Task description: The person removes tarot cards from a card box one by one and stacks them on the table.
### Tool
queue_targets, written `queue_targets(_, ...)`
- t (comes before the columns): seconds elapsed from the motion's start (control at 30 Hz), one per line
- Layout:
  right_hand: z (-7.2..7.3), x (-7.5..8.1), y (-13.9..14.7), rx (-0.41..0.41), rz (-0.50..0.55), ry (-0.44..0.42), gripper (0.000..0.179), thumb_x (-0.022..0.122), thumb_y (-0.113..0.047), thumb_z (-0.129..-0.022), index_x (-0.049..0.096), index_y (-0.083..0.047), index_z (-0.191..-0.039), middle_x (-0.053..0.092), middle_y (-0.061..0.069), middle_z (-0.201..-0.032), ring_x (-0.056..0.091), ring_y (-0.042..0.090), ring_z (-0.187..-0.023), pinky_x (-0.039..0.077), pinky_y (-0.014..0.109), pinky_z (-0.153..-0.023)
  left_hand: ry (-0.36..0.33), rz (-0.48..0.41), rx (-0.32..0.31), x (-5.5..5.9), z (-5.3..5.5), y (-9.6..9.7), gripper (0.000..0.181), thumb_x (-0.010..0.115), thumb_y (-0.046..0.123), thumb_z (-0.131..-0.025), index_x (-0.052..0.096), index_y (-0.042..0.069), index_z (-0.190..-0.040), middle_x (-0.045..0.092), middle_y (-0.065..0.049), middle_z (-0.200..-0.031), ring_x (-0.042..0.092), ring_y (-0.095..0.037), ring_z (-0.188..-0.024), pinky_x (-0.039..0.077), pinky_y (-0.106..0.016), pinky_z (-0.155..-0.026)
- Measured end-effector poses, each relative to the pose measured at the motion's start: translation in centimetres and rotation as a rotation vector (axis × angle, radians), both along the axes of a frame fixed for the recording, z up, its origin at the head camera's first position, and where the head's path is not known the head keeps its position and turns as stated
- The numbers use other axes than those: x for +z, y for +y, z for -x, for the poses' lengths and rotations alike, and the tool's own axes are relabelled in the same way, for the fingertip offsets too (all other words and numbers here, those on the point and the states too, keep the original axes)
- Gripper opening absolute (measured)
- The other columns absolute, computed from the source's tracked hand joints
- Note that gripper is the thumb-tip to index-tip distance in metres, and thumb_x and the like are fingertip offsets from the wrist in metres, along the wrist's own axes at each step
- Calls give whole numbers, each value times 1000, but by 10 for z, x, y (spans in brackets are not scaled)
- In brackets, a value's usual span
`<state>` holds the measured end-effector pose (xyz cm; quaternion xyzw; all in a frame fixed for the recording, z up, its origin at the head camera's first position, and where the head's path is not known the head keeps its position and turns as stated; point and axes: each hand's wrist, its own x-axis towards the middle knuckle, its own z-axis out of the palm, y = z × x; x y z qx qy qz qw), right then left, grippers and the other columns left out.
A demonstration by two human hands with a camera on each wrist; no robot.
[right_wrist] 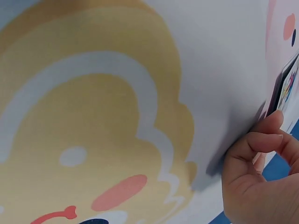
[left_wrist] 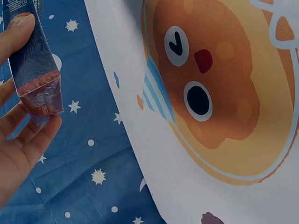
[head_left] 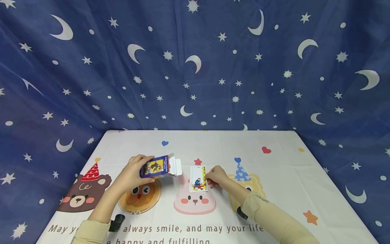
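In the head view my left hand (head_left: 134,174) grips a dark blue tarot card box (head_left: 154,166) by its two long sides. The box lies sideways above the tablecloth, its white end flap (head_left: 176,166) sticking out to the right. Clear film wraps the box (left_wrist: 35,60) in the left wrist view, with the thumb on one side and fingertips under the other. A small stack of tarot cards (head_left: 198,182) shows a seated figure and yellow discs on top. My right hand (head_left: 217,176) pinches the stack's right edge between thumb and fingers, seen closer on the cards (right_wrist: 286,88).
A white tablecloth (head_left: 280,176) with printed cartoon animals, hearts and lettering covers the table. Behind it hangs a blue curtain (head_left: 213,101) with moons and stars. Dark wrist straps (head_left: 117,223) show at both wrists.
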<state>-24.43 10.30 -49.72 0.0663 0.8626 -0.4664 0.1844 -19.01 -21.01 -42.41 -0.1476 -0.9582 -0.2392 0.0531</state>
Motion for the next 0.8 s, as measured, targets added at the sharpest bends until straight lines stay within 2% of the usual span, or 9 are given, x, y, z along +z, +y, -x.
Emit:
queue_targets(0.27, -4, 1, -3, 23, -55, 52, 22, 63, -9, -82, 56, -5, -62, 49, -2, -47, 44, 5, -36, 32, 13, -34, -1, 7, -1, 1, -1, -1, 76, 85, 22, -67, 51, 8, -133, 54, -15, -120, 45, -34, -112, 46, -55, -94)
queue_targets(0.8, -6, 0, -3, 13, -67, 62, 21, 62, -10, -83, 54, -6, -64, 51, 0, -50, 45, 6, -37, 38, 14, -35, 1, 2, -2, 0, 0, -1, 76, 85, 22, -67, 51, 8, -134, 53, -15, -120, 45, -34, -112, 46, -55, -94)
